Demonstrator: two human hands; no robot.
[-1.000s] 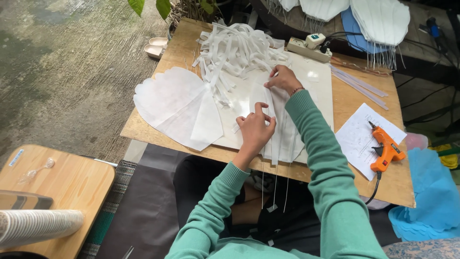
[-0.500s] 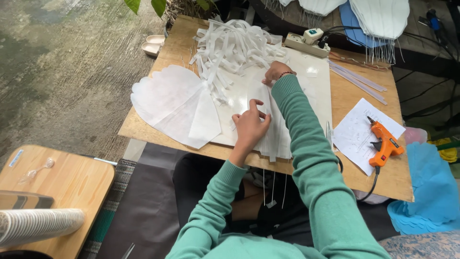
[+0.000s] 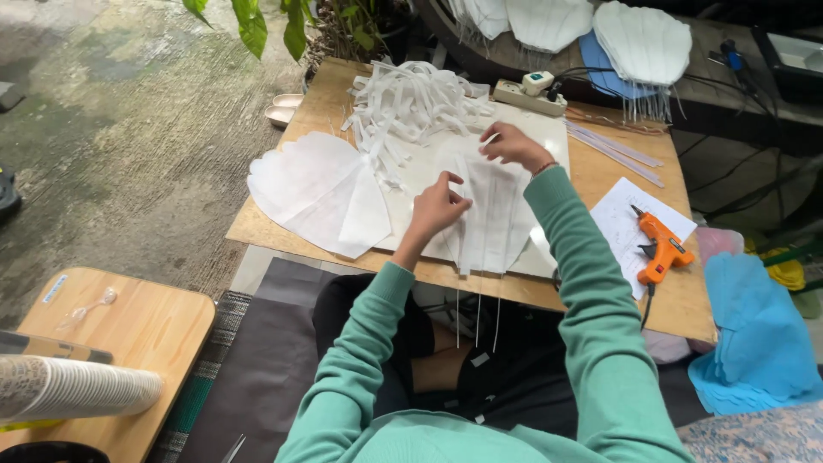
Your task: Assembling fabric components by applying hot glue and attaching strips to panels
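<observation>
On the bench (image 3: 283, 227), both hands press one white fan-shaped sheet (image 3: 493, 219): left hand (image 3: 439, 206) pinching a strip on it, right hand (image 3: 512, 144) gripping its top. One orange glue gun (image 3: 660, 247) lies right; one strip pile (image 3: 416, 107) behind.

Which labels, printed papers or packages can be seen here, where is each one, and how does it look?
Printed paper sheet: on the wooden table, under the orange glue gun; white, rectangular, with faint print.
Small sticker: on the round wooden side table, lower left; narrow, white.
No screens or signs show.
</observation>
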